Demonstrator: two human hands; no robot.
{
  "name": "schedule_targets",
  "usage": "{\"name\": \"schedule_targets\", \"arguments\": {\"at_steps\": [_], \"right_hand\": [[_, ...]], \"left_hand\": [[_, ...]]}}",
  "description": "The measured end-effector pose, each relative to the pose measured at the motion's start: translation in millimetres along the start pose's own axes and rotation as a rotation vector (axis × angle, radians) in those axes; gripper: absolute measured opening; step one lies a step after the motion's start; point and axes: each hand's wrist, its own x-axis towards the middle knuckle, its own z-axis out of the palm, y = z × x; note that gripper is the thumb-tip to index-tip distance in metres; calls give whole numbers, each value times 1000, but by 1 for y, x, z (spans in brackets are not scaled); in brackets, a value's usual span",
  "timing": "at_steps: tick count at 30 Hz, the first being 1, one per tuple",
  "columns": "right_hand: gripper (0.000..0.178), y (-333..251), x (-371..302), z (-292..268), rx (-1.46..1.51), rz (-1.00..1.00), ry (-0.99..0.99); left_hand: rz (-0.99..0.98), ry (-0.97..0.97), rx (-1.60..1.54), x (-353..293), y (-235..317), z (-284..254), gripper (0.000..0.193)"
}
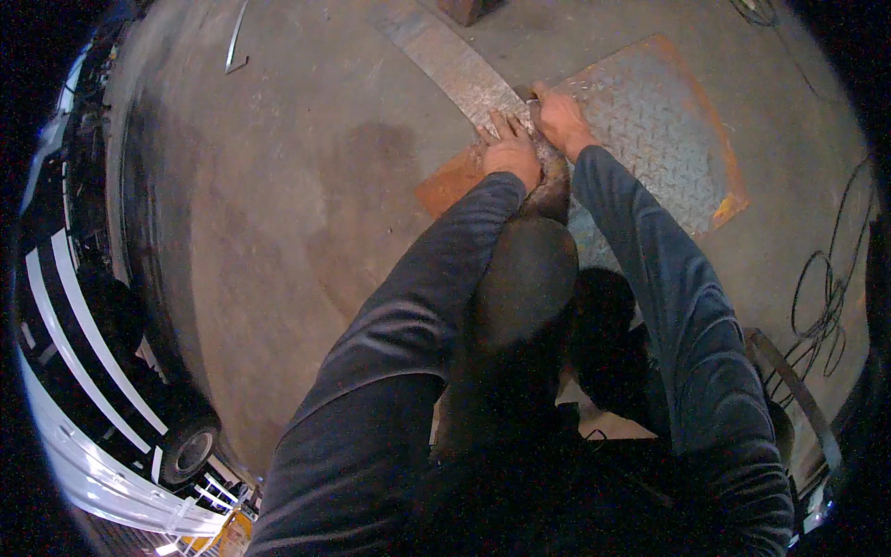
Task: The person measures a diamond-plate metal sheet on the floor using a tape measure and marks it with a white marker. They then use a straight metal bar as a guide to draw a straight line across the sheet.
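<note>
A long flat grey metal strip (455, 70) runs slantwise from the top of the view to my hands, its near end lying over a rusty-edged tread plate (650, 130). My left hand (512, 156) lies on the strip, fingers spread and pressed flat. Just right of it, my right hand (563, 123) is closed at the strip's right edge. Something small and dark shows by its fingertips, too hidden to name. My knee (529, 265) is bent below both hands.
A dark brown block (467, 9) sits at the top edge. A thin bent metal piece (236, 42) lies on the concrete floor (278, 167) at upper left. Coiled black cable (821, 316) lies at right, by a curved metal bar (794, 390). A vehicle with a wheel (192, 452) stands at left.
</note>
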Motion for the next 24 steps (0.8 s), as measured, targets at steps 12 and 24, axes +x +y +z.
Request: {"name": "schedule_targets", "arguments": {"at_steps": [12, 24], "right_hand": [[27, 7, -19, -32, -192, -108, -74], [38, 107, -387, -89, -320, 342, -558]], "left_hand": [[38, 61, 93, 9, 7, 3, 81], [49, -23, 24, 2, -3, -7, 109]]}}
